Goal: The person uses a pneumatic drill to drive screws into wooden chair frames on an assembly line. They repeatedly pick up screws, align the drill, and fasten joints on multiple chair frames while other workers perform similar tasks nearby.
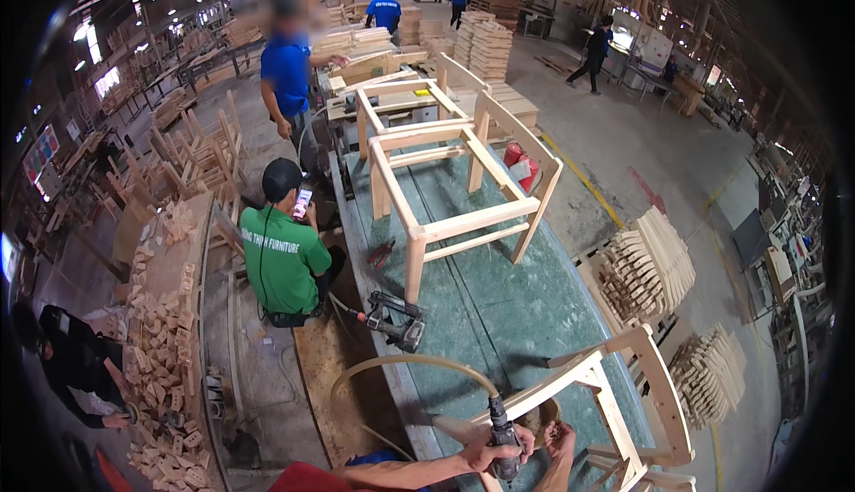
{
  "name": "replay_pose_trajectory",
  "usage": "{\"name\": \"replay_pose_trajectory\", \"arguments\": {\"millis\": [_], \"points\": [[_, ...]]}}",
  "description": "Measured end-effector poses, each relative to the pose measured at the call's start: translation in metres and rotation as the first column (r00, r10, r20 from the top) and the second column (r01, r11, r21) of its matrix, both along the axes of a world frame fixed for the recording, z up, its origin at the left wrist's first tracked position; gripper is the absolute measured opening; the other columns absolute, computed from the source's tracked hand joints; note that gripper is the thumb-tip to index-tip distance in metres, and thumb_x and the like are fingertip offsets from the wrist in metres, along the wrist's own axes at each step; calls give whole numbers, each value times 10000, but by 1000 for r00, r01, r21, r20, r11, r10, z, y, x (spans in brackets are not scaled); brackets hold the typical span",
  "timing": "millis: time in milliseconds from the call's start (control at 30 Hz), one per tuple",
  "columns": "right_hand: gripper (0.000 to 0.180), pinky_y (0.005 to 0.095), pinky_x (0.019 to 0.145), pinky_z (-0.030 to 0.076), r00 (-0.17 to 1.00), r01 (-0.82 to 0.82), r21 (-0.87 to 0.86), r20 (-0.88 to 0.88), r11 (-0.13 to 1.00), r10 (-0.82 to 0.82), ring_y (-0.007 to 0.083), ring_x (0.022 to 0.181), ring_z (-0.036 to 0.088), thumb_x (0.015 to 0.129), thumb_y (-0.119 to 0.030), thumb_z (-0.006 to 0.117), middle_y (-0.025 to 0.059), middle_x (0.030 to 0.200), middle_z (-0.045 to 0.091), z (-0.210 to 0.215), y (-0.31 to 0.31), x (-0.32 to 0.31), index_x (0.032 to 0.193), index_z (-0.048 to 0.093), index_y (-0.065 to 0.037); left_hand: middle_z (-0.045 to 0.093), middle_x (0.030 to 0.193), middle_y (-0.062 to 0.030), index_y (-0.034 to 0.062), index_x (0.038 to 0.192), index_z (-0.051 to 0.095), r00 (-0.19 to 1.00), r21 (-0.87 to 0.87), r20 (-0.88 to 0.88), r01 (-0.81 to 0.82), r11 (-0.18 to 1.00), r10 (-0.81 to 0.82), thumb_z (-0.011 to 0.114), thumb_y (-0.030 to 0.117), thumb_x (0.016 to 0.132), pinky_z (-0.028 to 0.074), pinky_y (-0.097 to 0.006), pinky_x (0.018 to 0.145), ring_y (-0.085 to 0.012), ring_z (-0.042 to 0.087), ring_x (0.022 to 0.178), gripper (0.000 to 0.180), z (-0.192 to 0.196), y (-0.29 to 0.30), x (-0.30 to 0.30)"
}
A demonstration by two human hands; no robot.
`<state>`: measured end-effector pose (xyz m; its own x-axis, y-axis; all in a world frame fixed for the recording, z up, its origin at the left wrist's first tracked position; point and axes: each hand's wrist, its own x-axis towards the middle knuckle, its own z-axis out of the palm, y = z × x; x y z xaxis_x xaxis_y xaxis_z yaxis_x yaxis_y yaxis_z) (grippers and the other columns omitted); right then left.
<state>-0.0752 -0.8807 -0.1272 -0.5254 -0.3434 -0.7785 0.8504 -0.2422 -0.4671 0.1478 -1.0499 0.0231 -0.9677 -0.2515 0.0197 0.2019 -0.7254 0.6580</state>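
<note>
Your left hand (492, 453) is closed around a black air tool (501, 430), whose pale hose (419, 360) arches out past the left edge of the green workbench (463, 323). Your right hand (559, 446) is partly curled just beside it (whether its fingers grip anything, I cannot tell). The nearer wooden chair frame (621, 421) is by your hands at the workbench's near end, its curved back toward the right edge. A nail gun (396, 321) lies at the left edge.

On my feed I log a mottled green tabletop (463, 314), pale tan chair frame (661, 385), black air tool (502, 430), yellowish hose (412, 358), red sleeve (307, 479).
</note>
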Motion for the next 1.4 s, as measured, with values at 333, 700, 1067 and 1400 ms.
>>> {"name": "replay_pose_trajectory", "arguments": {"millis": [333,700,1067,1400], "points": [[205,334,766,623,915,265,-466,-155,844,-373,257,878,712,974,-114,528,182,1111,697,37,21,-4,1092,654,-3,636,923,-101,-15,1024,617,998,-7,3,61,998,-61,652,298,784,504,-324,752,-187,631,819,396,14,-7,-1],[180,278,672,618,939,246,-285,-168,927,-301,195,797,713,932,-252,674,85,943,739,69,31,3,913,708,-76,627,919,-80,13,1101,618,988,38,-54,145,989,-143,659,218,834,482,-335,790,-183,617,820,340,8,-5,-2],[333,216,443,351,933,-163,90,-310,983,183,96,526,460,975,-440,590,-17,647,503,139,23,57,846,508,-144,638,836,-99,-15,941,634,998,-99,20,-56,994,58,618,360,756,509,-325,743,-183,632,797,419,15,2,0],[184,212,507,478,950,-99,-193,-311,976,35,104,619,582,979,-214,623,35,844,644,190,92,107,1056,638,-47,645,880,-111,-18,961,623,905,-243,-57,-423,873,422,595,237,795,511,-331,769,-181,633,813,305,36,36,3]]}}
